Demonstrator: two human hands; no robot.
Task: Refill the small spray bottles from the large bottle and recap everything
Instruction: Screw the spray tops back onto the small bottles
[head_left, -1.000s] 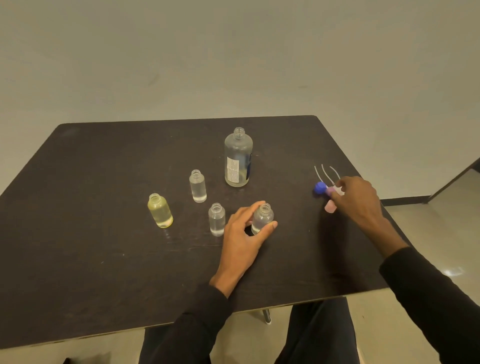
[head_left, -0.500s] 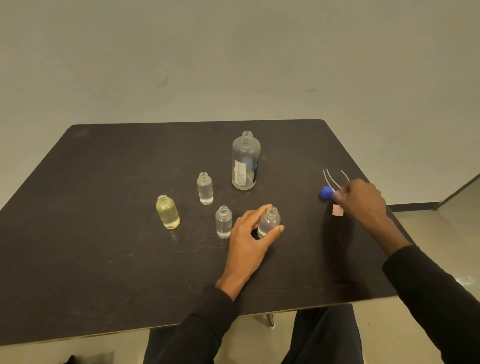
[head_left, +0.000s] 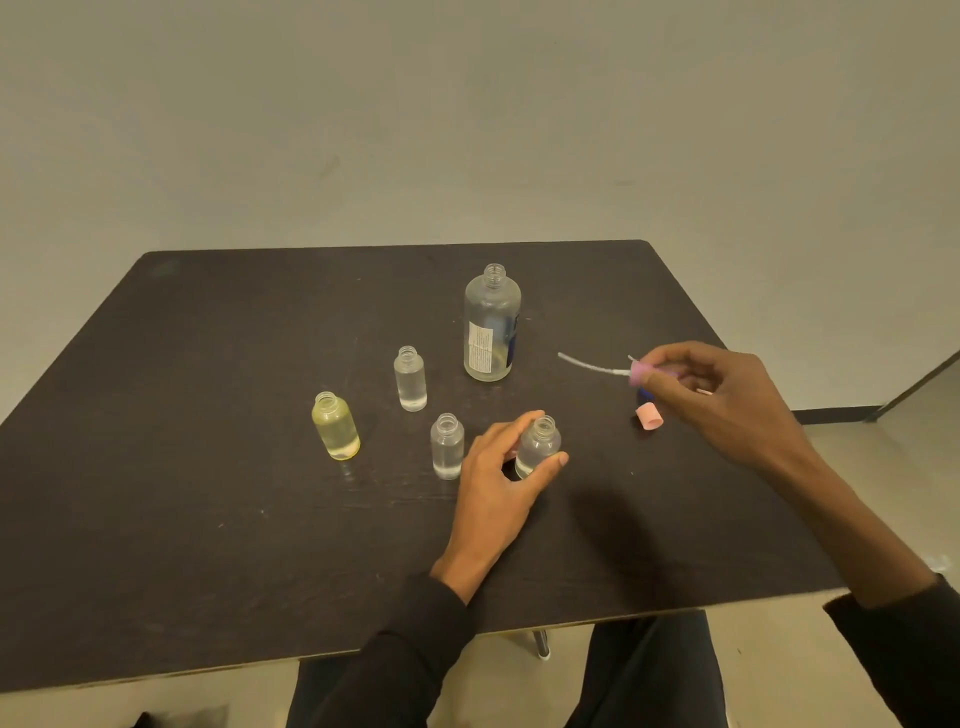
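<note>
Left hand (head_left: 498, 467) grips an upright small bottle (head_left: 537, 447) mid-desk (head_left: 208, 415), bare desk nearward; right hand (head_left: 717, 395) pinches a pink sprayer (head_left: 638, 373), tube pointing left.

We see a dark brown, almost black desk (head_left: 208, 415) with a pale edge along the front. The large bottle (head_left: 491, 325) is clear, with a white label and a blue patch on its side. Three small bottles (head_left: 410, 378) (head_left: 447, 447) (head_left: 537, 448) are clear and colourless; the fourth small bottle (head_left: 335, 426) looks yellow. The spray cap (head_left: 638, 373) is pink with a white tube, and a loose pink cap (head_left: 649, 417) lies near a blue piece (head_left: 644, 396). Our sleeves (head_left: 395, 654) are black. The wall (head_left: 467, 104) is plain grey-beige.
</note>
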